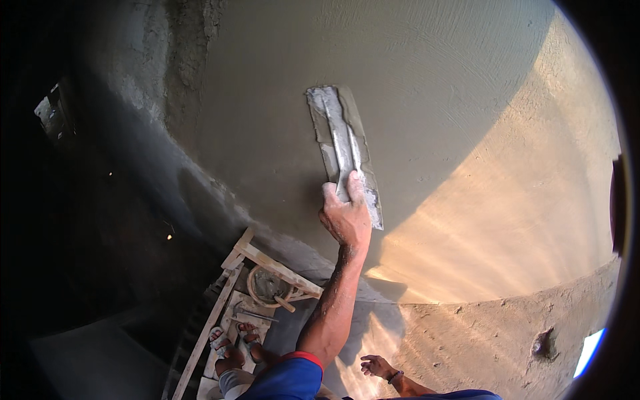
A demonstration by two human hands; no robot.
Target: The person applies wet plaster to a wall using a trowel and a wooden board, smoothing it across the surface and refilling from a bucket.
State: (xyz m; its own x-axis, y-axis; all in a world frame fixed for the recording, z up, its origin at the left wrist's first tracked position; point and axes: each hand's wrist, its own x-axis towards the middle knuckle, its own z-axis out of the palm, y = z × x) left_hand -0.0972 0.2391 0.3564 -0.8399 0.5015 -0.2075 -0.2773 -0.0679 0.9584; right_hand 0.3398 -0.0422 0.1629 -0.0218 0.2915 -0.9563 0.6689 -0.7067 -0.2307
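My left hand is closed round the handle of a long rectangular plastering trowel. Wet grey mortar and white residue coat the trowel's back. Its blade lies against, or very close to, the smooth grey plastered wall; the contact itself is hidden behind it. Low in the view, my right hand, with a bracelet at the wrist, hangs beside the wall's lower part. Its fingers are loosely bent and apart, and nothing shows in them.
Below left is a wooden scaffold where my sandalled feet stand on planks. A round bucket with grey mortar and a hammer are near them. Sunlit wall lies right, above a rough strip with a hole.
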